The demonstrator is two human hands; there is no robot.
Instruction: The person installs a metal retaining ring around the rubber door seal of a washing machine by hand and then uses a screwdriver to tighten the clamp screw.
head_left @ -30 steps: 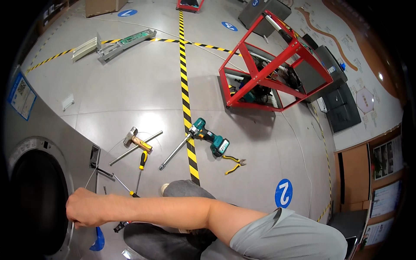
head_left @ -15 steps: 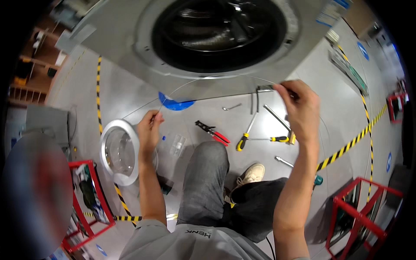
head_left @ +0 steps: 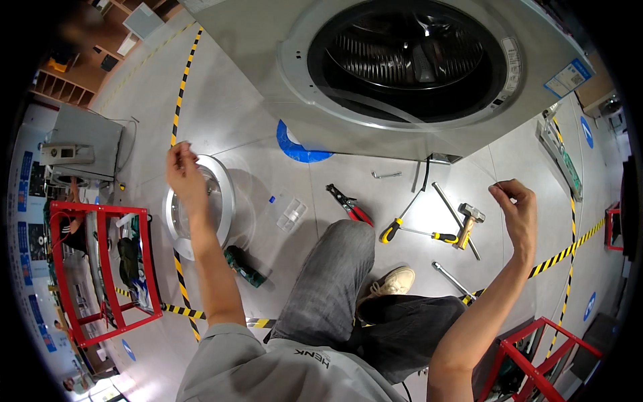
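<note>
My left hand (head_left: 187, 174) is raised, pinched on a thin wire, over the detached round washer door (head_left: 224, 201). My right hand (head_left: 516, 208) pinches the same wire (head_left: 492, 177) at the right; its middle run is faint. Ahead stands a grey washing machine (head_left: 268, 67), its round opening uncovered and dark drum showing. Beneath it lie red-handled pliers (head_left: 358, 213), two yellow-black screwdrivers (head_left: 392, 228), a hammer (head_left: 472, 213), metal bars and a small wrench (head_left: 387, 174). A clear plastic case (head_left: 292, 213) and green tool (head_left: 244, 266) lie nearer my left arm.
Red trolleys stand left (head_left: 154, 281) and lower right (head_left: 526, 335). A long metal housing with circuit board (head_left: 562, 161) lies right of the washer. A grey appliance (head_left: 87, 134) and wooden shelving (head_left: 87, 40) are at far left. Co-workers' limbs (head_left: 74, 221) show past the left trolley.
My view has swung round from the side to face the washer. Since half a second ago both hands have moved farther apart, the left leftward, the right rightward and lower.
</note>
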